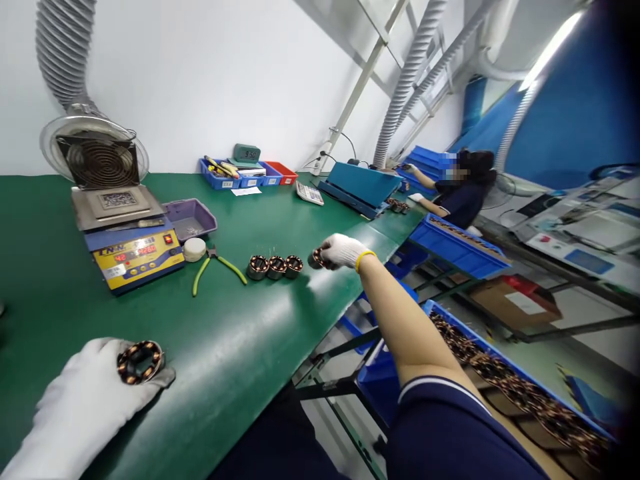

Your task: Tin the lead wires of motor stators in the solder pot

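Near L: gloved L hand [87,393], fingers half-curled round a copper-wound ring [132,377], tilted, over green bench [225,360]; can't tell if ring touches it. Near R, off bench: blue bin [523,371] w/ many copper-wound parts. Mid: gloved R hand [345,252], arm outstretched, fingers closed on a 2nd ring [316,259], contact w/ bench unclear. Just L of it, small gap, 3 rings [277,267] in a side-by-side row. L of row: pliers [212,253], green handles splayed; white round pad [195,250] next to 'em; yellow/blue digital unit [143,257], red digits lit. Behind pad: purple tray [213,223]. Far: calculator [309,193], clock [247,153] by pen box [220,181]; far R, co-worker [460,197] at bench.
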A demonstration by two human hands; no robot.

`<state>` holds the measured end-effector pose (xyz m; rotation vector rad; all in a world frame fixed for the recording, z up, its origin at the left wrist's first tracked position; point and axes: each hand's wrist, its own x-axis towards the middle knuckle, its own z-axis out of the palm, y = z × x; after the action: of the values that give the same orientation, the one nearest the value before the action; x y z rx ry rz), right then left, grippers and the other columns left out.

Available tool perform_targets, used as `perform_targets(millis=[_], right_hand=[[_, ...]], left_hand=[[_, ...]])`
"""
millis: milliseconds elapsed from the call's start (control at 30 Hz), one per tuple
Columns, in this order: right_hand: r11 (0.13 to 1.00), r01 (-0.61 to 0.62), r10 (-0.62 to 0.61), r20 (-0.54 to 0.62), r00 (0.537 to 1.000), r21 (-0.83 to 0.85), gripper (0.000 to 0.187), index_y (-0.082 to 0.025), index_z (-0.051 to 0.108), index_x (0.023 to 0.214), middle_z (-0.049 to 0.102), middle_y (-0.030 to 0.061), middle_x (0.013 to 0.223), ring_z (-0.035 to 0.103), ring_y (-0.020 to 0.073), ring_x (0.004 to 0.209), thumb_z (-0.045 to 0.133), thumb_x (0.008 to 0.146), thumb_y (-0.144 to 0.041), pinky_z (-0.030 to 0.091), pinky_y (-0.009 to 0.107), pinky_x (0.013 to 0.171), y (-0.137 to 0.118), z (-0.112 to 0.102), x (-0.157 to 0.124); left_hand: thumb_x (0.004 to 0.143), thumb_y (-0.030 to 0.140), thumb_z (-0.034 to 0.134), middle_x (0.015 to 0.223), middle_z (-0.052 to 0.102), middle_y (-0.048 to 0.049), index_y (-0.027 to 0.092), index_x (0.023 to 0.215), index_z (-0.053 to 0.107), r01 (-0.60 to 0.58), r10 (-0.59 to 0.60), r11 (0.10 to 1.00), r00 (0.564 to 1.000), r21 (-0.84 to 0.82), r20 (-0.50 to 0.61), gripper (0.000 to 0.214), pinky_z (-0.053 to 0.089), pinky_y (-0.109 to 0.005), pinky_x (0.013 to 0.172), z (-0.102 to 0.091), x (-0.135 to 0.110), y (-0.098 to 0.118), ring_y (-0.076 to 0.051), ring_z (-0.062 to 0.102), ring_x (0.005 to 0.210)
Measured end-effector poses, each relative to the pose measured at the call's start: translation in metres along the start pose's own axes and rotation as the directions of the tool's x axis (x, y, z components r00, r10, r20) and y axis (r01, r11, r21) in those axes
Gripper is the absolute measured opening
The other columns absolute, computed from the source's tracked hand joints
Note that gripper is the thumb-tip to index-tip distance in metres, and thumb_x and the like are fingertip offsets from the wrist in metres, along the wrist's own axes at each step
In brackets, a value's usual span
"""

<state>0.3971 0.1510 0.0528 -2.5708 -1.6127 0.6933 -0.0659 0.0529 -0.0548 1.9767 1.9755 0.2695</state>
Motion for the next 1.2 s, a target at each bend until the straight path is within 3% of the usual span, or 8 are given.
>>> perform_targets(millis=[167, 333, 400, 533, 633, 867, 1000, 1200], right_hand=[[0.993, 0.028, -0.013, 0.14, 0.99, -0.111, 0.016, -0.015, 0.071, 0.087, 0.073, 0.0103, 0.078, 0.07, 0.0184, 0.069, 0.061, 0.078, -0.025, 0.055, 0.026, 0.061, 0.007, 0.018, 0.002], [0.943, 0.136, -0.234, -0.313, 0.92, -0.305, 0.053, -0.026, 0.062, 0.122, 0.067, 0.0128, 0.118, 0.062, 0.033, 0.111, 0.063, 0.077, -0.054, 0.051, 0.045, 0.086, -0.069, 0.016, -0.036], [0.855, 0.483, -0.518, -0.325, 0.791, -0.188, 0.053, -0.029, 0.056, 0.129, 0.065, 0.0079, 0.122, 0.062, 0.0261, 0.112, 0.06, 0.081, -0.052, 0.05, 0.038, 0.09, -0.122, 0.035, -0.05], [0.365, 0.904, -0.918, -0.249, 0.308, -0.225, 0.058, -0.02, 0.049, 0.136, 0.054, 0.0099, 0.136, 0.052, 0.0232, 0.123, 0.058, 0.085, -0.044, 0.043, 0.034, 0.104, -0.226, 0.097, -0.041], [0.245, 0.908, -0.961, -0.207, 0.181, -0.341, 0.056, -0.014, 0.05, 0.136, 0.05, 0.0148, 0.139, 0.043, 0.03, 0.129, 0.055, 0.086, -0.041, 0.034, 0.044, 0.111, -0.269, 0.132, -0.016], [0.341, 0.877, -0.938, -0.18, 0.295, -0.338, 0.042, -0.027, 0.062, 0.124, 0.062, 0.0083, 0.118, 0.056, 0.0271, 0.109, 0.05, 0.085, -0.024, 0.044, 0.042, 0.1, -0.269, 0.138, -0.002], [0.39, 0.92, -0.879, -0.314, 0.358, -0.042, 0.037, -0.025, 0.065, 0.119, 0.065, 0.0051, 0.114, 0.062, 0.0192, 0.104, 0.049, 0.086, -0.024, 0.05, 0.031, 0.093, -0.278, 0.12, 0.018], [0.521, 0.791, -0.747, -0.278, 0.604, 0.319, 0.037, -0.019, 0.066, 0.12, 0.07, 0.0024, 0.117, 0.064, 0.0135, 0.108, 0.055, 0.086, -0.03, 0.047, 0.024, 0.097, -0.326, 0.093, 0.073]], left_hand=[[0.068, 0.055, 0.062, 0.13, 0.057, -0.0065, 0.028, 0.122, 0.06, 0.052, -0.052, 0.999, 0.997, -0.006, 0.065, 0.061, 0.05, -0.043, 0.088, -0.016, -0.006, 0.023, -0.033, 0.058, 0.109], [0.068, 0.048, 0.064, 0.123, 0.061, -0.0026, 0.028, 0.11, 0.064, 0.016, -0.009, 0.997, 0.996, -0.07, 0.09, 0.046, 0.048, -0.035, 0.089, -0.015, -0.009, 0.02, -0.026, 0.061, 0.106], [0.068, 0.046, 0.064, 0.118, 0.063, -0.0033, 0.026, 0.106, 0.064, 0.006, 0.0, 0.997, 0.997, -0.08, 0.078, 0.042, 0.048, -0.034, 0.086, -0.017, -0.01, 0.022, -0.025, 0.062, 0.102], [0.069, 0.04, 0.065, 0.112, 0.065, -0.0039, 0.024, 0.102, 0.064, -0.024, 0.03, 0.994, 0.998, -0.108, 0.052, 0.037, 0.048, -0.031, 0.083, -0.019, -0.011, 0.025, -0.023, 0.062, 0.098], [0.067, 0.039, 0.067, 0.111, 0.065, -0.0055, 0.023, 0.103, 0.064, -0.03, 0.033, 0.994, 0.999, -0.11, 0.032, 0.039, 0.048, -0.032, 0.084, -0.017, -0.012, 0.025, -0.024, 0.062, 0.098], [0.067, 0.037, 0.065, 0.111, 0.064, -0.0056, 0.024, 0.1, 0.064, -0.035, 0.037, 0.995, 0.999, -0.098, 0.02, 0.036, 0.048, -0.033, 0.083, -0.011, -0.01, 0.023, -0.024, 0.062, 0.096], [0.068, 0.036, 0.065, 0.112, 0.064, -0.0068, 0.023, 0.103, 0.063, -0.036, 0.039, 0.994, 0.999, -0.105, 0.028, 0.038, 0.047, -0.034, 0.084, -0.009, -0.008, 0.024, -0.024, 0.062, 0.098], [0.067, 0.038, 0.065, 0.114, 0.063, -0.0058, 0.024, 0.104, 0.063, -0.05, 0.052, 0.992, 0.998, -0.112, 0.021, 0.04, 0.047, -0.035, 0.086, -0.006, -0.007, 0.021, -0.024, 0.062, 0.099]])
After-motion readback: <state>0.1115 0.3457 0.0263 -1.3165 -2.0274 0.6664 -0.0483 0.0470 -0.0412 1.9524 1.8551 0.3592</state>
